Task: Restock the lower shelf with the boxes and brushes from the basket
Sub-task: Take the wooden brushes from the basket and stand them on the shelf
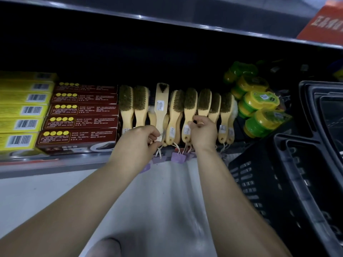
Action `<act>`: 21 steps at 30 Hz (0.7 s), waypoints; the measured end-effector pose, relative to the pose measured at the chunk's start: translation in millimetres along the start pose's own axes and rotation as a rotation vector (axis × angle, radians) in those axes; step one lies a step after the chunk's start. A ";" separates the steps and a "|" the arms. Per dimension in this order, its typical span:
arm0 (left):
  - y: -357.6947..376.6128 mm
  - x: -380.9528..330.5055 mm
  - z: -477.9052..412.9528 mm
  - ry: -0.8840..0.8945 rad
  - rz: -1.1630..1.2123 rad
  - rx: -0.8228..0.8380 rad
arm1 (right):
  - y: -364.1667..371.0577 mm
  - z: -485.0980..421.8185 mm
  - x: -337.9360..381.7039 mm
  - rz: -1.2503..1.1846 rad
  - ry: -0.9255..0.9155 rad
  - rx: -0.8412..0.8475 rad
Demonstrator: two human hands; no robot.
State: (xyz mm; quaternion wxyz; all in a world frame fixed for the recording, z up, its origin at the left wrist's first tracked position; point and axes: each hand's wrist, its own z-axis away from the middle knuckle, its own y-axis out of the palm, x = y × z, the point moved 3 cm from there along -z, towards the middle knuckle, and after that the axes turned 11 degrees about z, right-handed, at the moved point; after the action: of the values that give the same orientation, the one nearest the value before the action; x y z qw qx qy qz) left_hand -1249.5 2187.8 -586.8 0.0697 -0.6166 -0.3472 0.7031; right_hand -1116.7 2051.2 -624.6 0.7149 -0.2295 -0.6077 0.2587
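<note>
Several wooden brushes with dark bristles lie in a row on the lower shelf, handles toward me, purple tags hanging over the edge. My left hand pinches the handle end of one flat brush that lies back side up in the row. My right hand grips the handle of a brush further right. Left of the brushes stand stacked dark red boxes and yellow boxes. The black basket sits at the right on the floor.
Green and yellow round tins are piled on the shelf right of the brushes. An upper shelf edge overhangs the dark space. A red sign is at the top right. The pale floor lies below my arms.
</note>
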 end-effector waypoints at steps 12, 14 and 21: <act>-37.1 11.8 6.4 0.063 -0.028 -0.086 | 1.3 27.8 16.6 0.365 -0.276 -0.211; -58.9 20.9 7.7 0.047 -0.063 -0.144 | 12.6 47.0 29.6 0.259 -0.387 -0.129; -111.1 79.1 9.9 -0.097 -0.309 -0.047 | 91.6 117.9 75.4 0.196 -0.498 0.418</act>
State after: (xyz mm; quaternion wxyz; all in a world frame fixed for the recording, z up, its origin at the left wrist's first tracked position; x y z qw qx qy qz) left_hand -1313.4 2308.6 -587.8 0.1456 -0.5226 -0.4570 0.7048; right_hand -1231.9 2171.4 -608.5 0.5478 -0.0650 -0.6724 0.4935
